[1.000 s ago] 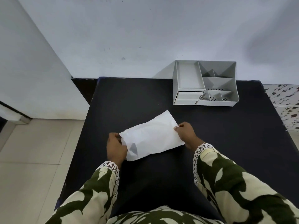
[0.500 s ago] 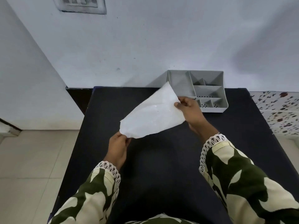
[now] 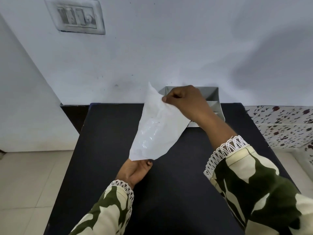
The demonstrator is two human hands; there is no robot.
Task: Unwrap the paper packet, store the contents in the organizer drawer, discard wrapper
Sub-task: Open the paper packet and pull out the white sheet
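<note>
A white paper wrapper (image 3: 156, 126) hangs stretched in the air above the black table (image 3: 105, 133), slanting from lower left to upper right. My left hand (image 3: 135, 170) pinches its lower corner from below. My right hand (image 3: 186, 100) grips its upper edge, raised in front of the grey organizer (image 3: 214, 97). The organizer stands at the table's back edge against the wall, mostly hidden by my right hand and the paper; its drawer is hidden. No contents show on the paper.
A white wall with a switch plate (image 3: 76, 17) rises behind the table. Tiled floor (image 3: 30, 184) lies to the left, and a speckled tiled surface (image 3: 279, 122) adjoins the table on the right.
The paper was lifted off the table. My right hand rose toward the organizer with the upper edge while my left hand kept the lower corner, so the sheet now hangs steeper.
</note>
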